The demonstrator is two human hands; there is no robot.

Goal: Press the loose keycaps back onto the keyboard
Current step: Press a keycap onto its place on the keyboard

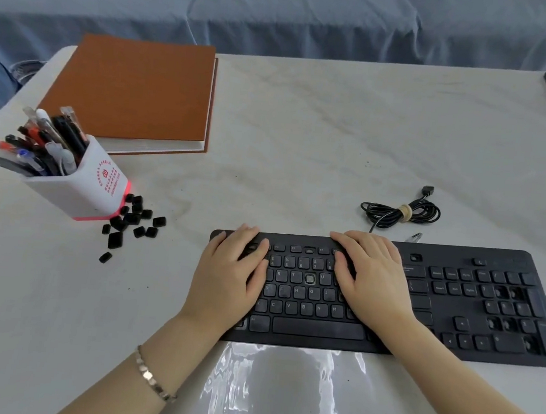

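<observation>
Resting flat on the black full-size plastic keyboard (454,252), both your hands hold nothing. Your left hand (232,269) lies over the keys at its left end and your right hand (371,279) over the middle block, fingers straight and lightly spread. With no cap picked up, I judge you are at the fetching step, not yet pressing.

A bare socket (309,278) shows between your hands in the upper letter row, and more gaps sit in the number pad to the right. The loose black square keycaps (132,221) lie heaped well to the left on the pale marbled tabletop (306,126), crowding the base of the white pen holder with a pink foot (90,182).

The next move calls for your left hand to pinch one cap without knocking that holder. Open tabletop lies between pile and keyboard. The coiled black cable (401,212) sits just behind the keyboard, and the brown hardback notebook (136,90) lies farther back.
</observation>
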